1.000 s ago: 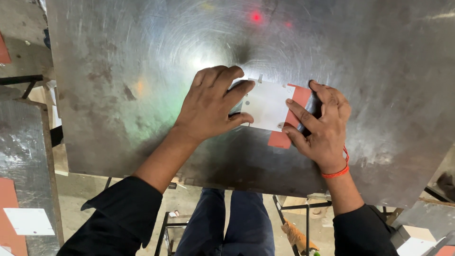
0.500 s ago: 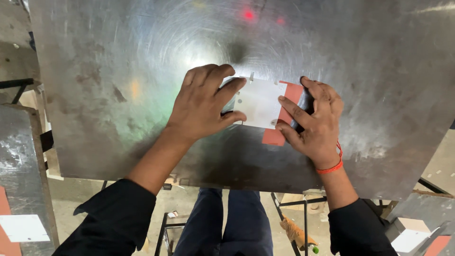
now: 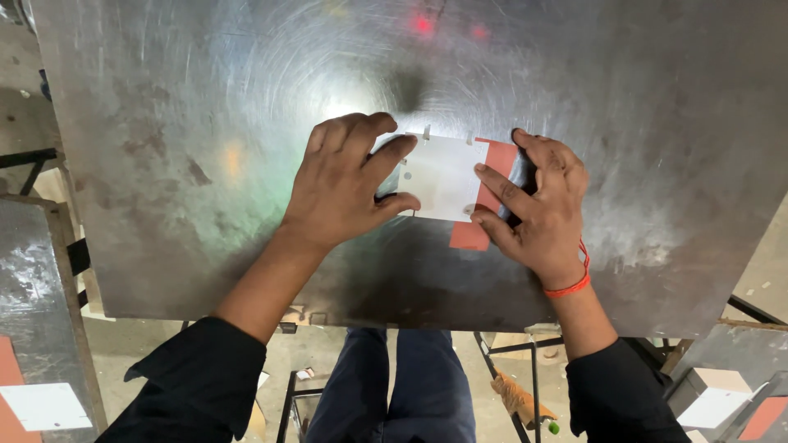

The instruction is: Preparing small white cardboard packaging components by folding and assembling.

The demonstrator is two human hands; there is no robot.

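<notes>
Head view, worktop: You are looking down on a scuffed, shiny sheet-metal worktop (image 3: 205, 164), with your legs showing below its near edge.
Head view, sheet: The thin white rectangular sheet with small holes and tabs along its edges (image 3: 443, 176) lies flat near the middle of the worktop, closer to the near edge than the far one.
Head view, backing: A flat orange-red piece (image 3: 474, 235) lies under the white sheet, showing along its right side and at its near right corner.
Left hand: Your left hand (image 3: 345, 184) lies spread, palm down, with fingertips and thumb pressing on the sheet's left edge; it pins rather than grips.
Right hand: Your right hand (image 3: 538, 201) holds a dark object (image 3: 520, 176) against the right edge; forefinger and thumb rest on the sheet. I cannot tell what the dark object is.
Wrist: A thin red-orange band (image 3: 570, 285) circles your right wrist.
Handling, judged: The sheet looks light, thin and somewhat stiff, so it would likely skate on the polished metal and bend if lifted by one corner.
Where to hold, judged: Take it by two opposite edges, clear of the small tabs, which look easy to bend.
</notes>
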